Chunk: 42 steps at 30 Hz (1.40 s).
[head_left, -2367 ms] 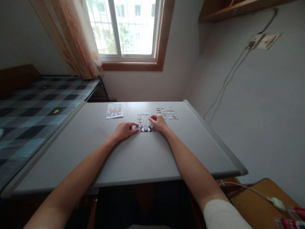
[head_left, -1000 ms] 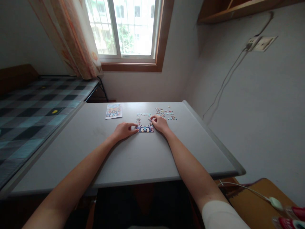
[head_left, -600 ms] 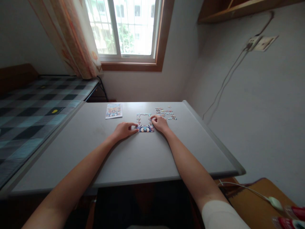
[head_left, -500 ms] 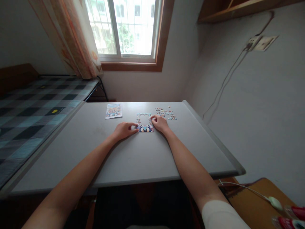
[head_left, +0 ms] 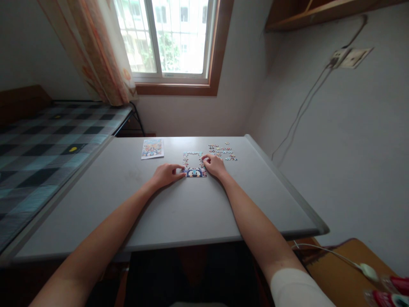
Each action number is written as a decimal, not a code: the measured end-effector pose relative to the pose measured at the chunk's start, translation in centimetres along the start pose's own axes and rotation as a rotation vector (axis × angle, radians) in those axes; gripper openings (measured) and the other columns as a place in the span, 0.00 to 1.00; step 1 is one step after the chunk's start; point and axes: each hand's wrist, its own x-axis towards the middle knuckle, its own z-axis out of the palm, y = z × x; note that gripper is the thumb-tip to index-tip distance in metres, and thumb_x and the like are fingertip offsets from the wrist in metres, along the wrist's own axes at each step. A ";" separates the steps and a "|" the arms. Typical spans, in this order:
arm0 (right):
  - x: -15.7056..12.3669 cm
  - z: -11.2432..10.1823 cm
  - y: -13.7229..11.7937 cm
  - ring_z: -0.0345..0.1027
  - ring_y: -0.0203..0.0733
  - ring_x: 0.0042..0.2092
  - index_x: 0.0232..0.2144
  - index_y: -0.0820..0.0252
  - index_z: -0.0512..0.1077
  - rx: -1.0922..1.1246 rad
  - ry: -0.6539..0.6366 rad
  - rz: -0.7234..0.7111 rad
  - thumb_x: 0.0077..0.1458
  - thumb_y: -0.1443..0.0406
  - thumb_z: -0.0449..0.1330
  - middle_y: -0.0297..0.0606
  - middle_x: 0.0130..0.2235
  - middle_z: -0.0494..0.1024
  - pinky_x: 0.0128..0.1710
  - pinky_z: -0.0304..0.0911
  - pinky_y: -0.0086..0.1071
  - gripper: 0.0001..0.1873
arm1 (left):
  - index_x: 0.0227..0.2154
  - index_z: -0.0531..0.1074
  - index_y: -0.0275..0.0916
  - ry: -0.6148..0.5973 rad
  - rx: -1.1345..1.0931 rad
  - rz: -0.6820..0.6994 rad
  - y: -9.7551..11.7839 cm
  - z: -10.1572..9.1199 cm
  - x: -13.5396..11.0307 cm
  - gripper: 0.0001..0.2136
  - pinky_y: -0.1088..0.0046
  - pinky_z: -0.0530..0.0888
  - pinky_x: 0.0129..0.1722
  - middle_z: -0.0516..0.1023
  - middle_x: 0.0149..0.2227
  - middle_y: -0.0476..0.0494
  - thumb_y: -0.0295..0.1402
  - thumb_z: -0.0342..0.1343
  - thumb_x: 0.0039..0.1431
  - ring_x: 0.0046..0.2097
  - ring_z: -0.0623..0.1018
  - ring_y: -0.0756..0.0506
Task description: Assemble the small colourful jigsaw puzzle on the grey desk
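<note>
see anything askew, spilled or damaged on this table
Nothing stands out. The part-built puzzle lies flat between the left hand and right hand, loose pieces sit in a patch beyond it, and the picture card lies flat.

I cannot tell whether the right hand (head_left: 214,165) pinches a piece: its curled fingers (head_left: 207,159) cover the right edge of the puzzle (head_left: 193,164). The left hand (head_left: 166,174) reaches the puzzle's near left corner, but the contact is too small to judge. The loose pieces (head_left: 223,150) are too small to read singly (so is the print on the picture card (head_left: 152,148)). The bed (head_left: 41,149) runs off the left edge. The red things (head_left: 393,290) at the lower right corner are cut off and blurred.
</note>
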 end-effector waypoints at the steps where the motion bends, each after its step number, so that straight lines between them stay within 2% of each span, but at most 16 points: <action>1: 0.0 0.0 0.0 0.70 0.41 0.38 0.39 0.53 0.76 0.001 0.000 0.002 0.54 0.65 0.54 0.34 0.33 0.79 0.46 0.58 0.34 0.13 | 0.46 0.79 0.46 0.000 0.000 0.002 0.0 0.0 0.0 0.23 0.74 0.60 0.27 0.74 0.24 0.50 0.55 0.53 0.55 0.26 0.71 0.49; 42: -0.1 0.0 0.0 0.70 0.40 0.37 0.39 0.53 0.76 -0.006 -0.002 0.000 0.54 0.65 0.54 0.33 0.33 0.79 0.46 0.59 0.34 0.13 | 0.46 0.79 0.46 -0.007 0.012 -0.011 0.3 -0.1 -0.1 0.23 0.75 0.59 0.27 0.74 0.24 0.50 0.54 0.54 0.55 0.26 0.71 0.49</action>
